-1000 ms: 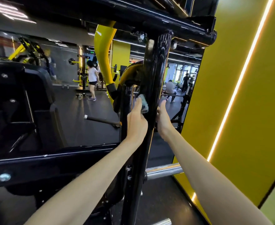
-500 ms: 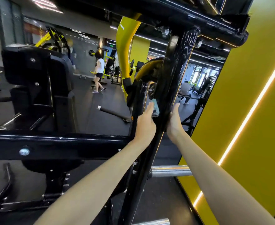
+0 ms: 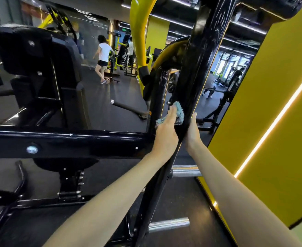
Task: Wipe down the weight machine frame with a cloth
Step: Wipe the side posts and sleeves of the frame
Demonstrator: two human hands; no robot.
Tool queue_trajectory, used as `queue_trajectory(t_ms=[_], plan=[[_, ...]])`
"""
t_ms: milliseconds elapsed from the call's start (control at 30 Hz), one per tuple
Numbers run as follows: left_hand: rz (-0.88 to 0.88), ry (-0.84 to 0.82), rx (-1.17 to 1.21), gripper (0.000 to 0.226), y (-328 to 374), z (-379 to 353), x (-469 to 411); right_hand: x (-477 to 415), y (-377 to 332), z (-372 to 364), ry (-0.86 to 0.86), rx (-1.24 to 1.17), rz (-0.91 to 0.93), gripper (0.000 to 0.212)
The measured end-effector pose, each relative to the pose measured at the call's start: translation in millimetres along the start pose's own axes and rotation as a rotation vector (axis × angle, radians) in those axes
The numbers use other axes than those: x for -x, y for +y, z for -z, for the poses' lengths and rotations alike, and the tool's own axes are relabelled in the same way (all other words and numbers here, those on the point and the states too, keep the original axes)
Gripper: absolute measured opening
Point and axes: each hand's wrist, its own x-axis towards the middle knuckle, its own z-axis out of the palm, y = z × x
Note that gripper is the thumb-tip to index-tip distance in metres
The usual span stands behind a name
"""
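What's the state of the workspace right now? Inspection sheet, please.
Surface: glossy black post of the frame, with streaky reflections.
Job's things: blue cloth against the post.
Clutter: nothing seen.
Grips: left grip presses the cloth on the post, fingers straight; right grip touches the post's right side.
Cables: nothing seen.
Surroundings: yellow wall at right; dark floor; person in white top beyond.

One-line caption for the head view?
Left hand presses a teal microfibre cloth to the weight machine's glossy black upright post; right hand rests against its other side.
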Motion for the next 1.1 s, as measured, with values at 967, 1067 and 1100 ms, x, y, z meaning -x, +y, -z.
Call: queue_trajectory(t_ms=[967,1067,1100], plan=[[-0.701,-0.325,-1.036,0.064,-153.9,-39.4,119.5,27.0,106.5,72.6,-0.069,0.270,-0.307,0.052],[-0.638,-0.252,-0.980,0.060,-123.9,-39.0,96.0,21.0,112.7,72.3,-0.063,0.300,-0.256,0.043],[-0.581,-0.227,-0.923,0.055,-117.1,-38.3,90.9,21.3,113.9,72.1,-0.047,0.320,-0.252,0.043]])
